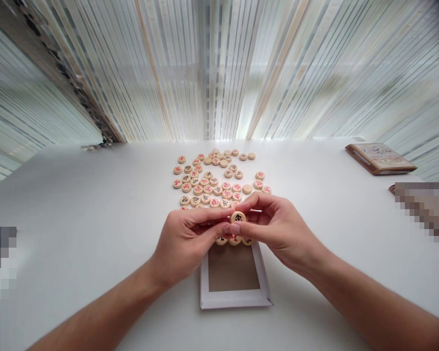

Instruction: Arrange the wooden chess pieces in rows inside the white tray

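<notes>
From here I can see both of the person's hands brought together over the far part of a shallow box [237, 298] on the white tabletop [95, 219]. The left hand [184, 243] and the right hand [287, 234] grip one round wooden disc [238, 217] between them, thumbs on the near side and fingers curled around from beyond. The held disc has a black character on its face, and the thumb tips meet just below that mark.

The shallow box has a pale rim and a bare brown floor at its near end. Toward its far end, a row of discs [235, 240] shows below the thumbs; the middle one is marked in red, and the outer two bear dark marks. The hands hide the rest of that end.

Beyond the box, many loose discs [198, 189] are scattered, most lettered in red or black, a few with plain faces up. Some touch, others sit apart.

Well to the right of the box and farther back is a flat decorated box [380, 157] with brown sides. Nearer than that, a brown item [420, 207] is partly blurred out by blocks. A striped curtain [241, 73] hangs behind the tabletop.
</notes>
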`<state>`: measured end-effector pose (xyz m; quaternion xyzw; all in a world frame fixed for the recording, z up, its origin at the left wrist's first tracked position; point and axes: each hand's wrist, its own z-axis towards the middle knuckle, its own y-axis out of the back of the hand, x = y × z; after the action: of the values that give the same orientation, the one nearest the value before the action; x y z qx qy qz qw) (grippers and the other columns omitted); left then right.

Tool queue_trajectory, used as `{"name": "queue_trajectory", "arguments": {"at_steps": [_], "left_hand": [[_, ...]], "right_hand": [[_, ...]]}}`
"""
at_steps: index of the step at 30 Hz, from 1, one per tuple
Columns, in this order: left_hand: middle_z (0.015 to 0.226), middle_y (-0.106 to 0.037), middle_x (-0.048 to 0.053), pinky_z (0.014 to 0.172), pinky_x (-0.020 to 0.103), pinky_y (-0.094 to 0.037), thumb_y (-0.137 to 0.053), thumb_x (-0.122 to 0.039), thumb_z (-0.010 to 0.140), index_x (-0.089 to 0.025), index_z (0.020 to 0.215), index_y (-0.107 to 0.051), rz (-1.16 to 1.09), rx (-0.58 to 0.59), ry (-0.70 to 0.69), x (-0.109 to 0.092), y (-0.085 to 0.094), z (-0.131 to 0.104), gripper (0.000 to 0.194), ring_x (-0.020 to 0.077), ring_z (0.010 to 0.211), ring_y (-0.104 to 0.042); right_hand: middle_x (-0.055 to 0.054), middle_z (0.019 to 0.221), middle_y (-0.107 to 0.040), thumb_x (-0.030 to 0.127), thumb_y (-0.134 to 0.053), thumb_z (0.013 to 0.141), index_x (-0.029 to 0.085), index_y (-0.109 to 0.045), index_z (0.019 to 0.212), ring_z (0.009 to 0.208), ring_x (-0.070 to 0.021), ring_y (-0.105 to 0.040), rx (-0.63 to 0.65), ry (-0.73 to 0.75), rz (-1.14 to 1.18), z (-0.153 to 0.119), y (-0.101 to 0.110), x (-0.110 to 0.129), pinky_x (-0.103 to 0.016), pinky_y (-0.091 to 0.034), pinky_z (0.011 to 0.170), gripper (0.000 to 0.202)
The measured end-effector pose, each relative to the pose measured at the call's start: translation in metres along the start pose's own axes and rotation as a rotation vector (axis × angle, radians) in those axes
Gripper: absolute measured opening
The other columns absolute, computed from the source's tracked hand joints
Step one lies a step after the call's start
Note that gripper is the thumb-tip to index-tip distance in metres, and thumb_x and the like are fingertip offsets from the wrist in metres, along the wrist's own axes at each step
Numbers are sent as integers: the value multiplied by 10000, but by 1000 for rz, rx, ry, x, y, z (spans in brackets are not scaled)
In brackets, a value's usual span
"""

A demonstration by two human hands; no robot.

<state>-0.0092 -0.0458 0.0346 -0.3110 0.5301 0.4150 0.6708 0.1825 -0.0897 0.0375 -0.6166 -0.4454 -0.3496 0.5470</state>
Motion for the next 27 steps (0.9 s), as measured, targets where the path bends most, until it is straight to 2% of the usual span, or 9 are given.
{"name": "queue_trajectory", "arguments": {"at_steps": [7,11,17,24,27], "left_hand": [[1050,-867,76,748,266,-735,-843,-94,866,-212,1128,-871,-45,78,27,-1,1,-1,289,230,810,-859],[1039,-871,80,730,235,-724,-828,-73,870,-207,1124,-874,-44,96,-8,-3,0,0,291,215,799,-856],[1037,-873,86,752,259,-725,-778,-46,898,-190,1150,-866,-32,131,-26,-3,0,-1,303,217,812,-855],[995,-875,89,771,299,-734,-818,-88,889,-187,1169,-860,-61,145,1,-2,-1,-3,299,243,834,-858],[971,-876,86,767,313,-737,-834,-132,898,-195,1168,-861,-78,127,25,-2,-1,-3,279,246,820,-858]], "right_hand": [[-24,681,-773,276,-1088,532,189,-756,730,580,-162,-720,-1,30,-39,-1,-1,4,-238,-535,500,396],[-26,674,-780,238,-1077,562,190,-762,731,581,-155,-719,16,21,-26,-1,0,4,-231,-534,509,361],[-36,675,-785,248,-1051,634,184,-760,724,591,-150,-709,39,38,-12,-1,1,3,-241,-551,543,311],[-27,652,-765,298,-1043,655,183,-774,734,576,-149,-682,28,67,-46,-1,1,3,-262,-538,544,303],[-32,668,-773,317,-1019,706,186,-787,757,585,-152,-689,36,73,-56,-1,3,2,-265,-537,552,271]]}}
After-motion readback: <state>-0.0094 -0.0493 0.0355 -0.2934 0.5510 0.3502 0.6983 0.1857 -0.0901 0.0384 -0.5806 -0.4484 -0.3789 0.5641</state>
